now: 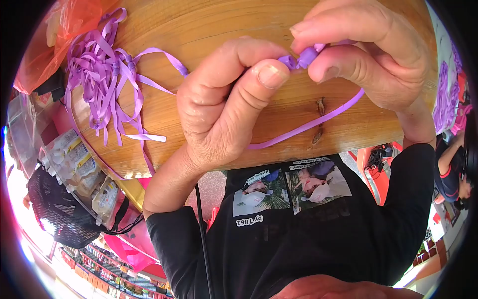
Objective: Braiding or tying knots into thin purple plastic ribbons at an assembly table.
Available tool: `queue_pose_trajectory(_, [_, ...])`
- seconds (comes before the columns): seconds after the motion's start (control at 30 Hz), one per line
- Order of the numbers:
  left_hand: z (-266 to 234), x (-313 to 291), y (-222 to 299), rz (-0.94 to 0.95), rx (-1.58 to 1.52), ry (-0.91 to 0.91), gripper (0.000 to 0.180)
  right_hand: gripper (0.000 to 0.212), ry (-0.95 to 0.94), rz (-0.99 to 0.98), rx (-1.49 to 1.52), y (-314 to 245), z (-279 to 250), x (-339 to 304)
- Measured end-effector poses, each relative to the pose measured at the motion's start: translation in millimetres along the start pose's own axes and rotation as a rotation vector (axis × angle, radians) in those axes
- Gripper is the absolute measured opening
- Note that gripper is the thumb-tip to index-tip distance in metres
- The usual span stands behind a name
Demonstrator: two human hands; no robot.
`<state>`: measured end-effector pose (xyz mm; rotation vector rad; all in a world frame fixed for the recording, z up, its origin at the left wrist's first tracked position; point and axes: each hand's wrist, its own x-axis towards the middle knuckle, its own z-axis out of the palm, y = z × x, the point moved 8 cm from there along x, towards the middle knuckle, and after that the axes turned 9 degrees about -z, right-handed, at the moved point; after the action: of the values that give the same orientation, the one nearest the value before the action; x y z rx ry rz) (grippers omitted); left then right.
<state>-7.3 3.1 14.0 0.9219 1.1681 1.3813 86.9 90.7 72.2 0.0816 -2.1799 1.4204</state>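
Note:
Over the table, my left hand (219,99) pinches a small purple plastic clasp half (287,62) between thumb and forefinger. Facing it, the other purple clasp half (307,58) sits between the fingertips of my right hand (383,55). The two halves are close together, with a narrow piece between them; whether they are joined I cannot tell. A flat purple strap (318,122) curves below both hands, its ends hidden behind them. Left of my left hand lies a tangled heap of purple lanyard straps (104,74), several with small purple clasps.
The wooden table (209,25) has a curved near edge. A clear orange plastic bag (64,35) lies at the far left. Beside the table stand a plastic box of small packets (82,167) and a black mesh bag (55,207). More purple straps (445,97) and another person (453,164) show at right.

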Motion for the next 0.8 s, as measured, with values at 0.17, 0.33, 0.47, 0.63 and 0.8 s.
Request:
queue_pose_trajectory(0.17, [10, 5, -1, -0.057, -0.031, -0.035, 0.021, 0.030, -0.192, 0.224, -0.249, -18, -8, 12])
queue_pose_trajectory(0.33, [11, 2, -6, -0.126, -0.082, -0.050, 0.022, 0.028, -0.272, 0.214, -0.217, -5, 3, 11])
queue_pose_trajectory(0.47, [7, 3, -8, -0.100, -0.157, -0.050, 0.023, 0.026, -0.162, 0.127, -0.129, 1, 7, 5])
queue_pose_trajectory(0.63, [4, 5, -9, -0.162, -0.157, 0.050, 0.025, 0.024, -0.112, 0.156, -0.141, -5, 3, 7])
queue_pose_trajectory(0.8, [0, 3, -14, -0.241, -0.159, 0.063, 0.030, 0.018, 0.193, 0.433, 0.294, 23, 6, -13])
